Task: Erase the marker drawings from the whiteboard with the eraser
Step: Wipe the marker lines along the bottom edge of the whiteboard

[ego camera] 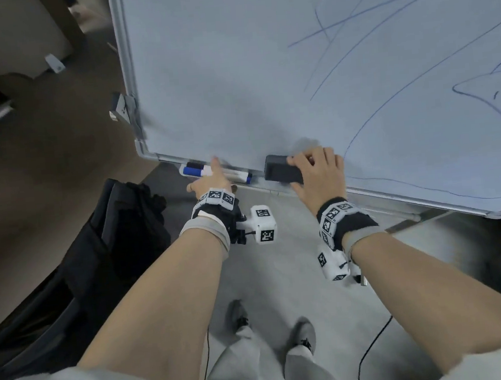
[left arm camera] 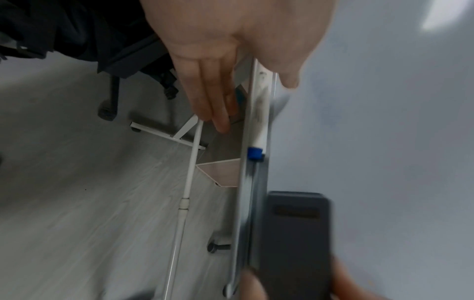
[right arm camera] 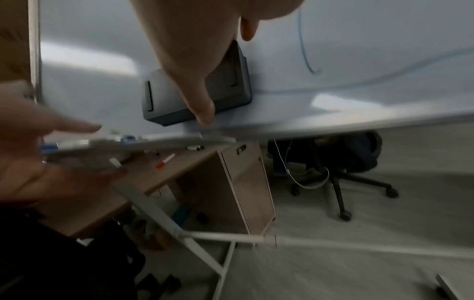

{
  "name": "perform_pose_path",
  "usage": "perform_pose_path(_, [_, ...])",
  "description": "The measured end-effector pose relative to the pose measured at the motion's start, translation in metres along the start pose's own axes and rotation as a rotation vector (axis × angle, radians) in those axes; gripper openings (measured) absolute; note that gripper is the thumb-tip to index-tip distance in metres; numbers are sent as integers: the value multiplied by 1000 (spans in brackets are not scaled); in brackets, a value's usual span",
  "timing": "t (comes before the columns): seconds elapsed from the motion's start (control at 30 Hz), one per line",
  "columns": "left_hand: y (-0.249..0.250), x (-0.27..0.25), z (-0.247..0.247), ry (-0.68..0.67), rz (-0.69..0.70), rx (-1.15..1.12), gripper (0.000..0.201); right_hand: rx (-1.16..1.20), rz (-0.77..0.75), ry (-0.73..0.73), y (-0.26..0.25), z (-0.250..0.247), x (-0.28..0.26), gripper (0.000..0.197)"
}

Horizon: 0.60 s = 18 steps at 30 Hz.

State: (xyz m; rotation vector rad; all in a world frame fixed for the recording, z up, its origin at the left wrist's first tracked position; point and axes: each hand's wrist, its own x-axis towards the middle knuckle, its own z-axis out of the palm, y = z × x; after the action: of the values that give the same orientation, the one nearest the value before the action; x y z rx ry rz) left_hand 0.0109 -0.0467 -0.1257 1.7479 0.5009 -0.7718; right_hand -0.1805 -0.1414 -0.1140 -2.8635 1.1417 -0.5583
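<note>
The whiteboard tilts on its stand, with blue marker lines across its right half. My right hand grips the dark grey eraser and holds it flat against the board's lower edge. In the right wrist view the thumb lies across the eraser, just left of a blue line. My left hand is at the marker tray with straight fingers. In the left wrist view its thumb is on the board side and its fingers reach below the tray, holding nothing.
Blue-capped markers lie in the tray at the board's bottom left. A dark office chair stands to my left. White stand legs, a wooden desk and another chair are under and behind the board.
</note>
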Motion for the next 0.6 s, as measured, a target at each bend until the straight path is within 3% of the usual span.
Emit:
perform_pose_path(0.07, [-16,-4,8,-112,42,58,68,11,9,-26,5,10,-14,55])
perform_pose_path(0.17, [-24,-13,15,-104,104,133,41,7,-21,3,12,-1,-3,54])
perform_pose_path(0.3, [-16,-18,21,-86,63,120,47,28,109,229,26,-39,39,49])
perform_pose_path(0.37, [-16,-20,23,-88,90,174,39,84,179,300,35,-48,48,49])
perform_pose_path(0.43, [-21,-19,28,-105,121,167,41,84,136,226,44,-40,36,51])
perform_pose_path(0.53, [-29,-19,35,-104,149,165,41,29,42,3,56,-12,-10,55])
perform_pose_path(0.6, [-31,-20,36,-77,146,129,33,35,116,-50,64,-2,-32,55])
